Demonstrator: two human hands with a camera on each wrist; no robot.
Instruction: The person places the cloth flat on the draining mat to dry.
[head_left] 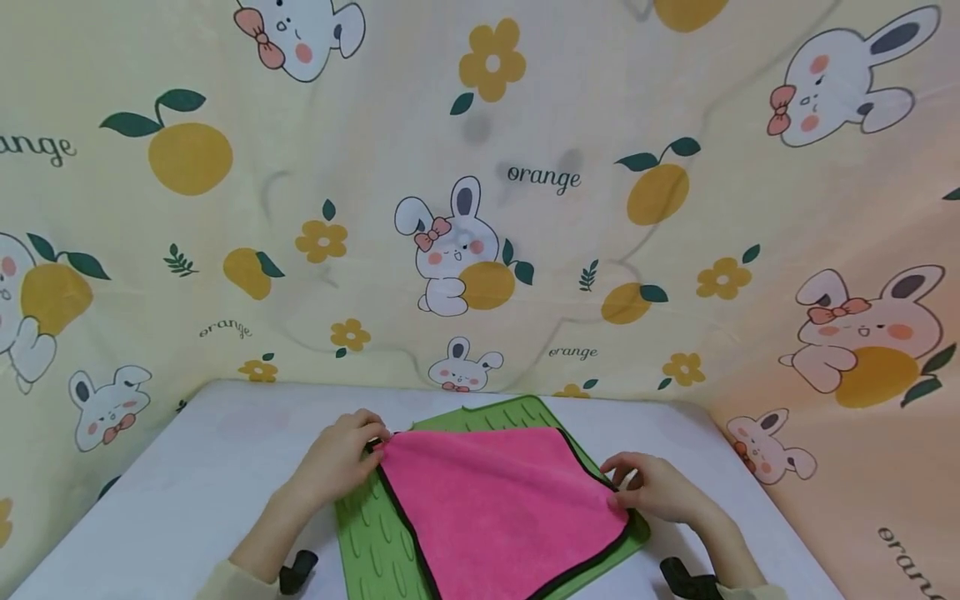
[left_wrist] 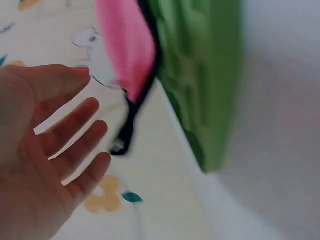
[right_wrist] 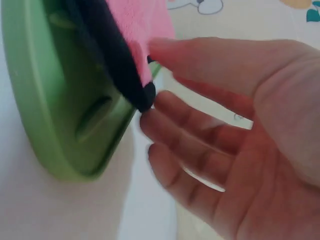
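A pink cloth [head_left: 502, 508] with black edging lies spread over a green tray-like mat [head_left: 371, 533] marked with oblong grooves. At its far left corner is my left hand [head_left: 341, 458]. The left wrist view shows that hand [left_wrist: 55, 135] with fingers apart and loosely extended, beside a small black loop [left_wrist: 122, 140] on the cloth's corner and holding nothing. My right hand [head_left: 660, 487] pinches the cloth's right edge between thumb and fingers. In the right wrist view, the fingertips [right_wrist: 152, 117] of that hand touch the black edging [right_wrist: 107, 50].
The mat rests on a white table [head_left: 225, 467]. Behind and to the right hangs a curtain [head_left: 570, 250] printed with rabbits, oranges and flowers. Each wrist carries a black strap-like device, the left one [head_left: 298, 572] and the right one [head_left: 686, 579].
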